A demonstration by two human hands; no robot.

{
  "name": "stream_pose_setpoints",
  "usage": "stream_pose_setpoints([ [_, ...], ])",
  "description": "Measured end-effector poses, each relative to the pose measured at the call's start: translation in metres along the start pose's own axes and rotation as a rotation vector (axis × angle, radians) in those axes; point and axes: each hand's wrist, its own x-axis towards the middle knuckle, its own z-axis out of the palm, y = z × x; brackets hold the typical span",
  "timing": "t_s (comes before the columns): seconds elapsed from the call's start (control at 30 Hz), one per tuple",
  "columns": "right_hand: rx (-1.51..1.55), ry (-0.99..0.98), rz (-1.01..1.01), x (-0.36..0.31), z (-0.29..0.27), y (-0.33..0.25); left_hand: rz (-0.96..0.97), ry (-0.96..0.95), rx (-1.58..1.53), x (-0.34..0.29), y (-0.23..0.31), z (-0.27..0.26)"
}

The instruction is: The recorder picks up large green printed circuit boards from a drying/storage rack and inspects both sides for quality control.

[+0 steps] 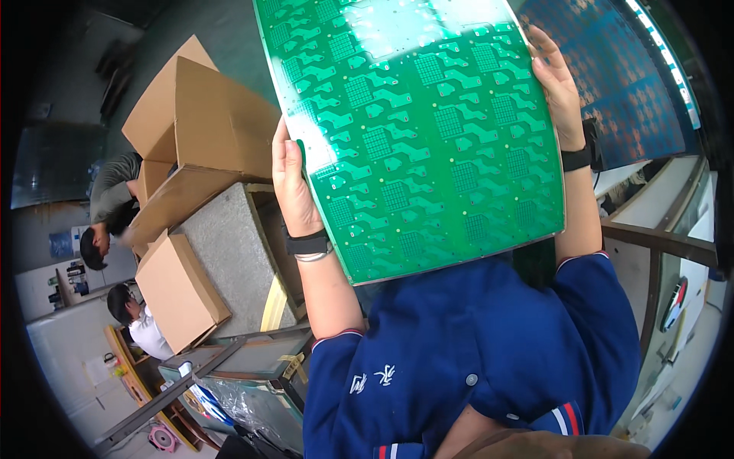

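Observation:
A large green printed circuit board panel, covered in repeated rows of lighter green pads and grids, is held up in front of my chest. Along its left edge my left hand grips it, thumb at the edge and the other fingers partly hidden. My right hand holds the opposite edge higher up, with fingers curled at the rim. Bright glare washes out the panel's top and part of its left side. Dark bands circle both wrists.
An open cardboard box and a smaller closed one stand left by a grey slab-topped surface. Two people are farther left. At upper right lies a blue sheet with copper-coloured patterns, beside a metal frame.

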Motion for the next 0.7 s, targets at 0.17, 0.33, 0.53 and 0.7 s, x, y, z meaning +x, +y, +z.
stream_pose_setpoints([
  [0.17,0.008,-0.057,-0.007,-0.002,-0.003,0.000,0.021,0.028,-0.008,0.000,-0.004,-0.003],
  [0.33,-0.016,0.003,0.016,-0.002,-0.006,0.001,0.000,0.014,-0.066,-0.004,-0.001,-0.001],
  [0.53,-0.072,0.015,0.047,-0.003,-0.005,0.003,0.005,-0.019,-0.085,-0.004,-0.003,-0.006],
  [0.7,-0.149,0.035,0.034,-0.003,-0.009,0.000,0.014,-0.020,-0.071,-0.004,-0.005,-0.012],
])
